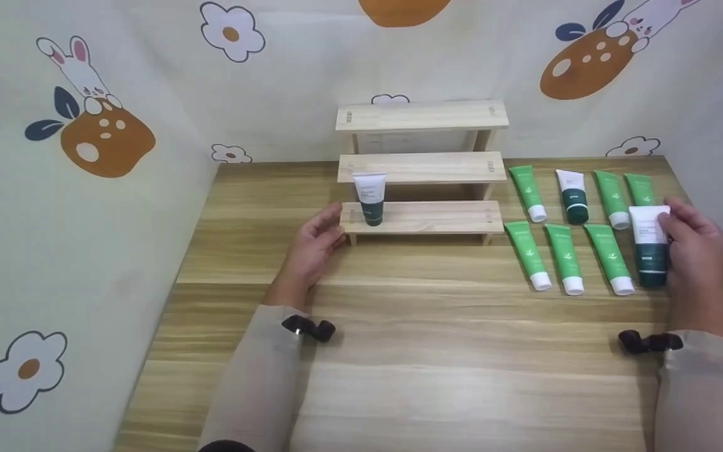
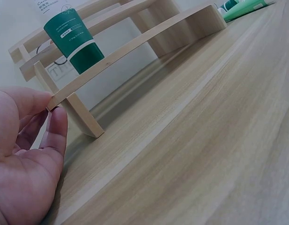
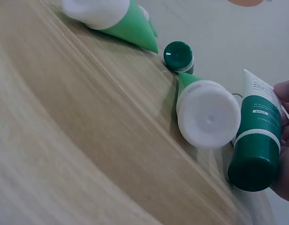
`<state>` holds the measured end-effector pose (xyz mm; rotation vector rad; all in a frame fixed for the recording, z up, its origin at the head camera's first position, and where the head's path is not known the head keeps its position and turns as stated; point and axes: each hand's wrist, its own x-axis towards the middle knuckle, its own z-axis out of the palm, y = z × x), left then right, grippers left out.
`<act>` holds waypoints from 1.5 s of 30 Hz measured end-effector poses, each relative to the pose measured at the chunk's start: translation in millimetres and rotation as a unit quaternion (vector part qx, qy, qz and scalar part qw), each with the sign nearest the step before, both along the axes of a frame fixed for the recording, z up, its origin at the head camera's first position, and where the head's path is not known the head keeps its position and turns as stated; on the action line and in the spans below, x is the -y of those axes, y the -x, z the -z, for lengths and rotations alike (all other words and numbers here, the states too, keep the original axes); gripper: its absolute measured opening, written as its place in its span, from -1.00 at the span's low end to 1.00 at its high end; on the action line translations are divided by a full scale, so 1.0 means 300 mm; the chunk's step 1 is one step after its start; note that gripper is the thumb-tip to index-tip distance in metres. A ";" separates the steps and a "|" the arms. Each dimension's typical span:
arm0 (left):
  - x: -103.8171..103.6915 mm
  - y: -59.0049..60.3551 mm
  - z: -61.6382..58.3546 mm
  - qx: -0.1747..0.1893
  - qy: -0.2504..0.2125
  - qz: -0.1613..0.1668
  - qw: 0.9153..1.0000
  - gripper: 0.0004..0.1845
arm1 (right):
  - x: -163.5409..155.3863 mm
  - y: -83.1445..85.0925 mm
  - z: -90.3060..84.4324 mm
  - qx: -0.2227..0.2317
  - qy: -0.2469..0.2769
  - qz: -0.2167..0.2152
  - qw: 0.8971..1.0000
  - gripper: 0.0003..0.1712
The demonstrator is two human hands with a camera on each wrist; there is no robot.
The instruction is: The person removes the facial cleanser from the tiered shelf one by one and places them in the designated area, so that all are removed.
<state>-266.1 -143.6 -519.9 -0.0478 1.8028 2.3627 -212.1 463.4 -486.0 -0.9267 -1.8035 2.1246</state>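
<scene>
A three-step wooden display rack [image 1: 424, 216] stands at the back of the table. One white and dark green squeeze tube [image 1: 371, 198] stands cap down at the left of its lowest step. My left hand [image 1: 317, 245] pinches the left end of that step between thumb and fingers, clearly seen in the left wrist view. At the far right, my right hand [image 1: 697, 242] holds another white and dark green tube [image 1: 650, 245] by its white upper part, cap pointing down. In the right wrist view this held tube [image 3: 256, 136] tilts beside a green tube's white cap [image 3: 210, 115].
Several light green tubes [image 1: 565, 257] with white caps lie in two rows right of the rack. Among the back row lies one white and dark green tube [image 1: 573, 196]. A patterned cloth backdrop [image 1: 292, 94] borders the wood-grain table [image 1: 462, 351] behind and at both sides.
</scene>
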 end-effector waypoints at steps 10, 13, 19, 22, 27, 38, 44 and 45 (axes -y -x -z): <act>0.000 -0.001 0.001 -0.002 -0.002 0.004 1.000 -0.48 | -0.032 -0.009 0.019 0.071 -0.072 -0.013 0.995 -0.36; 0.000 -0.001 0.003 -0.004 0.000 0.004 1.000 -0.48 | -0.034 -0.010 0.026 0.089 -0.102 -0.029 0.990 -0.39; 0.001 0.000 0.003 -0.003 0.002 0.005 1.000 -0.48 | -0.032 -0.011 0.049 0.059 -0.128 -0.040 0.989 -0.39; 0.002 -0.001 -0.001 -0.003 0.007 0.003 1.000 -0.49 | -0.030 -0.013 0.056 0.033 -0.134 -0.045 0.989 -0.40; 0.004 -0.001 -0.004 -0.001 0.011 0.004 1.000 -0.50 | -0.027 -0.010 0.059 0.037 -0.158 -0.052 0.985 -0.40; 0.004 0.001 -0.001 0.003 0.015 0.005 1.000 -0.50 | -0.029 -0.011 0.055 0.095 -0.170 -0.042 0.980 -0.38; 0.005 0.004 -0.001 0.008 0.014 0.006 1.000 -0.49 | -0.034 -0.008 0.056 0.079 -0.149 -0.025 0.985 -0.41; 0.005 0.004 -0.002 0.007 0.013 0.006 1.000 -0.49 | -0.035 -0.007 0.055 0.077 -0.146 -0.020 0.986 -0.41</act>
